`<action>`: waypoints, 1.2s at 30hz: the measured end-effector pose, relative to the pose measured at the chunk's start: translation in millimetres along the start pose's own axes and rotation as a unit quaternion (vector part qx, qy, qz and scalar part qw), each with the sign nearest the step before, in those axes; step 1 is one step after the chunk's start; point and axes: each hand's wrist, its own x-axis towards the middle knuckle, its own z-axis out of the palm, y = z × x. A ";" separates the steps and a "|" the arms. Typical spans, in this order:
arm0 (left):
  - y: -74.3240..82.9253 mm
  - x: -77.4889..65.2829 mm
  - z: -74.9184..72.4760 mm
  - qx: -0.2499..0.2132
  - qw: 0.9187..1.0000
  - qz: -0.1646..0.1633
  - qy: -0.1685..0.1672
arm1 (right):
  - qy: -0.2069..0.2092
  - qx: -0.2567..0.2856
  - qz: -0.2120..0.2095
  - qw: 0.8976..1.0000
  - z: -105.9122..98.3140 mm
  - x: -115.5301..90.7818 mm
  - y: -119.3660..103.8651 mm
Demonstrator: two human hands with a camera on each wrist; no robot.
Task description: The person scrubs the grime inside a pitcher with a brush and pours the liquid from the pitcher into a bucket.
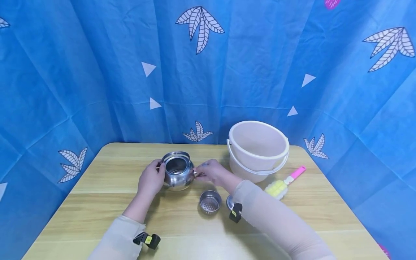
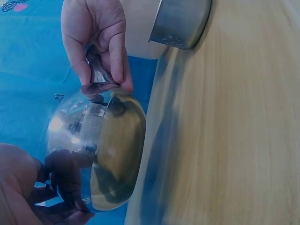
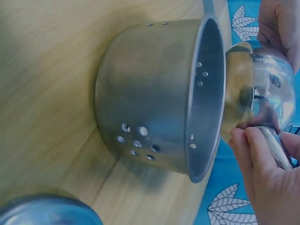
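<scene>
A shiny metal teapot (image 1: 179,180), its top opening uncovered, is held between both hands, apparently just above the table. My left hand (image 1: 152,177) grips its left side, thumb near the rim. On the opposite side, my right hand (image 1: 211,172) pinches the spout (image 3: 276,149) between thumb and fingers. The left wrist view shows the teapot's rounded body (image 2: 117,154) with the right hand (image 2: 96,33) at its spout. A metal strainer basket (image 1: 210,202) with small holes stands on the table near the right forearm. A round metal lid (image 1: 229,202) is partly hidden by the right sleeve.
A white bucket (image 1: 256,166) with its handle hanging at the front stands at the back right. Beside it lies a sponge brush (image 1: 277,189) with a pink handle. Blue curtain (image 1: 195,83) surrounds the wooden table (image 1: 182,231) at the back and sides.
</scene>
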 end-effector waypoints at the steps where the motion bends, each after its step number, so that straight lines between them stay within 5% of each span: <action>1: 0.7 -0.1 -0.4 -0.002 1.000 0.000 0.000 | 0.000 -0.001 -0.001 1.000 -0.3 -1.0 -1.1; 20: 17.3 0.9 -6.7 -0.024 0.999 0.027 -0.001 | 0.012 -0.022 -0.019 0.999 -8.5 -16.6 -21.5; 36: 47.2 2.3 -10.9 -0.018 0.999 0.048 0.003 | 0.023 -0.047 -0.041 0.998 -22.1 -35.7 -47.4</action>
